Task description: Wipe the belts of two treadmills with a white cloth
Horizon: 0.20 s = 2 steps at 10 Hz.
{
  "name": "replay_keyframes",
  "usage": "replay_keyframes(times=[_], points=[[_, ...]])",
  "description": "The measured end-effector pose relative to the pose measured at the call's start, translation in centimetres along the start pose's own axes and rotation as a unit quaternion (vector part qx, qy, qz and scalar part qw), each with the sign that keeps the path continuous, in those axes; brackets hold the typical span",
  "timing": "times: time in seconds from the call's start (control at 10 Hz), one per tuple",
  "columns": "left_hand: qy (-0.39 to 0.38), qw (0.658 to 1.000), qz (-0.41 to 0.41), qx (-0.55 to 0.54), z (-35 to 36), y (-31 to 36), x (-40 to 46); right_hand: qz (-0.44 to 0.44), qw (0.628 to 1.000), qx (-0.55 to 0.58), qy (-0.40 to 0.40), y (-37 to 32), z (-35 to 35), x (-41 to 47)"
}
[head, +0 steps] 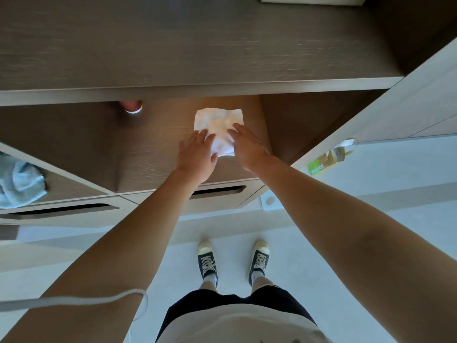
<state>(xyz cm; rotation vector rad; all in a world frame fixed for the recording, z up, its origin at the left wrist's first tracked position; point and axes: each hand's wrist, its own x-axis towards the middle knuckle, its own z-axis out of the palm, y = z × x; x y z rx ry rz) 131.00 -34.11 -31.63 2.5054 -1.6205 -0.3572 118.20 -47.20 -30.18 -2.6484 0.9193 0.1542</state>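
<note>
Both your hands, left hand (195, 154) and right hand (247, 147), rest flat-fingered on the white cloth (218, 128), which stretches from your fingertips toward the shelf's (153, 154) back edge.

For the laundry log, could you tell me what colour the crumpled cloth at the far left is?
The crumpled cloth is pale blue, seen only in the head view.

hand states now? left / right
Left hand: open, fingers resting on the white cloth.
Right hand: open, fingers flat on the same cloth.
</note>
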Motion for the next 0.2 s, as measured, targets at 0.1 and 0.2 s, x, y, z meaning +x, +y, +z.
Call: replay_keyframes(times=[0.1,0.2], points=[[0.051,0.998,0.005,-0.027,-0.7,0.3,-1.9,0.004,1.0,0.004,0.007,-0.1,-1.2,-2.5],[0.064,0.997,-0.004,-0.03,-0.9,1.0,-3.1,-0.003,1.0,0.015,0.019,0.3,-1.9,-4.9]])
